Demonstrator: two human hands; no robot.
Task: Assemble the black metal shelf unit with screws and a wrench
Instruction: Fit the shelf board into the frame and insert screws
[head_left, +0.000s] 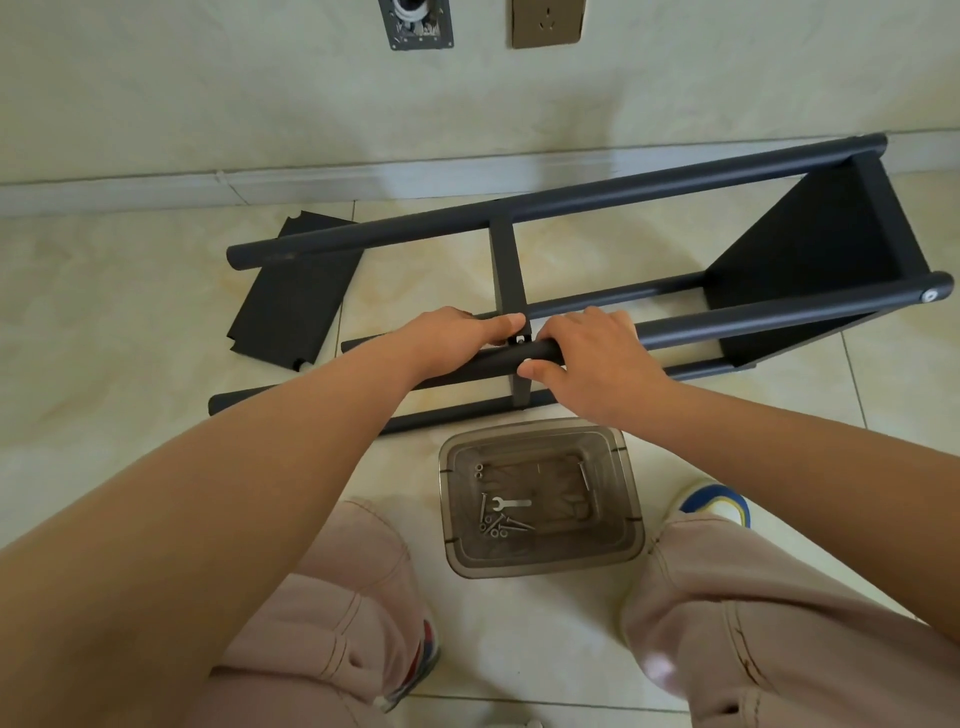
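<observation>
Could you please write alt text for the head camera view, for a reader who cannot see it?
A person's left hand and right hand grip a black tube of a shelf frame lying on its side on the tiled floor. A clear bin between the knees holds screws and a small wrench; a loose black panel lies at left.

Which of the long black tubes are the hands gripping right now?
The near upper tube, the one ending in a white cap at the right. Both the left hand and right hand grip it at the crossbar joint; the other tubes are untouched.
</observation>
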